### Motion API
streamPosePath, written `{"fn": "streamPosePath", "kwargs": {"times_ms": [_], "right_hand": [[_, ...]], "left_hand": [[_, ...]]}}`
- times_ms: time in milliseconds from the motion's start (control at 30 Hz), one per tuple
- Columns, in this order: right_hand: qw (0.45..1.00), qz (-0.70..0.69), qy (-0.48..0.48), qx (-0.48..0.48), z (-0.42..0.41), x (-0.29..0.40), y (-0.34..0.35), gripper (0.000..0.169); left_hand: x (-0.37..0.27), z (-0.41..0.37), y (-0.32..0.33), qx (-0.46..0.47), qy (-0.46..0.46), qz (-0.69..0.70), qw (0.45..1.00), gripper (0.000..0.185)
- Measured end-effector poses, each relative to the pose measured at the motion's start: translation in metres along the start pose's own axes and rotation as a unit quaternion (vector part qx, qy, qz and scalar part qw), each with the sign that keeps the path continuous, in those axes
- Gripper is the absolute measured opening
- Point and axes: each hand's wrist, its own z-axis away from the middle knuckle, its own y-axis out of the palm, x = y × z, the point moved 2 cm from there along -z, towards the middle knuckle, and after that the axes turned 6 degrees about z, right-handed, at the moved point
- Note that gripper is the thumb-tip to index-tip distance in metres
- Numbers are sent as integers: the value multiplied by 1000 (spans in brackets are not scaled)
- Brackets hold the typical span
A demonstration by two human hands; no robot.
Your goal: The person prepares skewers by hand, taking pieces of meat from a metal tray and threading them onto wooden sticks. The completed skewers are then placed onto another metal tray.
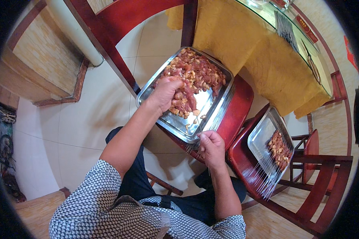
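My right hand (211,146) grips a thin metal skewer (200,125) near the tray's front corner. The skewer's upper end meets a pale piece of fat (196,113), with a strip of red meat (191,100) just above it. My left hand (167,92) pinches meat over the tray, its fingertips partly hidden among the pieces. Raw cut meat (197,65) is heaped in the far part of the deep steel tray (175,127); a few small bits lie on the bare metal near me. More metal skewers (224,112) lie along the tray's right side, on the red chair seat (242,103).
On a second red chair, another steel tray (260,136) holds several loaded meat skewers (279,149), their bare ends jutting over its edge. A glass-topped table with a yellow cloth (257,62) bears a bundle of skewers (284,30) and scissors (312,65). A chair back (107,47) rises at left.
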Motion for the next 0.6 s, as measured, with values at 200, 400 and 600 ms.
{"fn": "streamPosePath", "kwargs": {"times_ms": [200,400,600], "right_hand": [[1000,5,1,4,1,-1,0,12],[1000,10,-8,4,-1,2,5,12],[998,-11,54,-27,2,8,3,14]], "left_hand": [[-3,-1,2,-25,13,-4,1000,8],[-10,3,-3,18,0,-32,999,9],[-8,-4,-9,25,7,27,999,23]]}}
